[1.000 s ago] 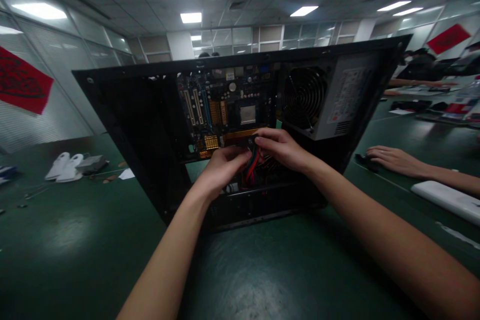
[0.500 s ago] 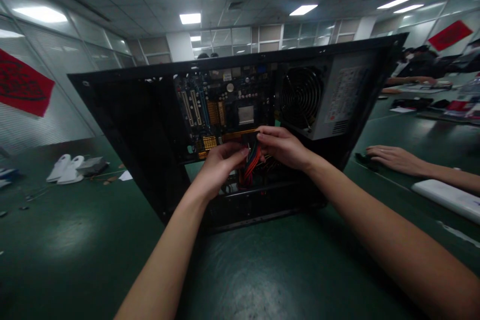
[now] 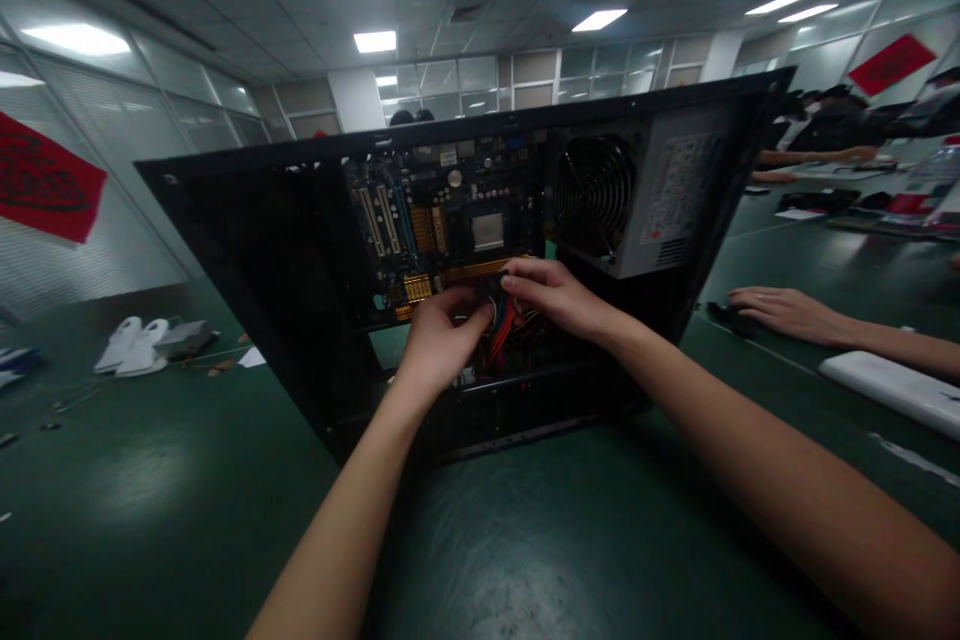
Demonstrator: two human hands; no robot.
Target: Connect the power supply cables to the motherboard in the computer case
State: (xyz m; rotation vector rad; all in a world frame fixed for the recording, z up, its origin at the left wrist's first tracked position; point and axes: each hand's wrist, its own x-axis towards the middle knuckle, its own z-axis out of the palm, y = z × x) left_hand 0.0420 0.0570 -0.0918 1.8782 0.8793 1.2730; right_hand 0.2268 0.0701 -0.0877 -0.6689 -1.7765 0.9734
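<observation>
An open black computer case [image 3: 255, 250] stands on the green table [image 3: 525, 540]. Inside it I see the motherboard [image 3: 442, 220] and, at the right, a grey power supply [image 3: 637, 195] with a round fan. My left hand [image 3: 439, 345] and my right hand [image 3: 555, 295] meet just below the motherboard. Both are closed round a black connector [image 3: 491, 290] on a bundle of red, blue and other coloured wires [image 3: 504, 335]. My fingers hide most of the connector.
Another person's hand [image 3: 780, 310] lies flat on the table at the right, beside a small dark object [image 3: 724, 315] and a white flat device [image 3: 892, 390]. White and grey items [image 3: 142, 345] and small scraps lie at the far left. People sit at a far table.
Both hands have stayed on the wire bundle, shifting slightly left and upward in view. The connector has come closer to the motherboard's lower edge. The other person's hand has not moved.
</observation>
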